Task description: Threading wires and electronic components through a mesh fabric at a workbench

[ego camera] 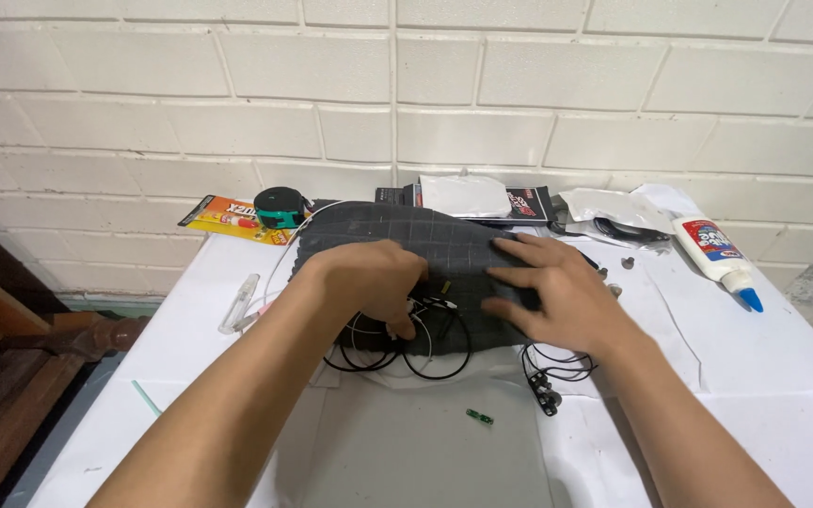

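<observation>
A small green chip [479, 416] lies nearest you on the bench [764, 376]. Your left hand [378, 282] pinches the cables [425, 348]; your right hand [557, 292] lies flat with fingers apart, pinning the dark pad [406, 235] so it stays put.

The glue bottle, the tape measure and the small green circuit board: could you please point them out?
glue bottle [713, 248], head view, white body.
tape measure [279, 207], head view, black-and-green case.
green circuit board [479, 416], head view, its middle.
</observation>
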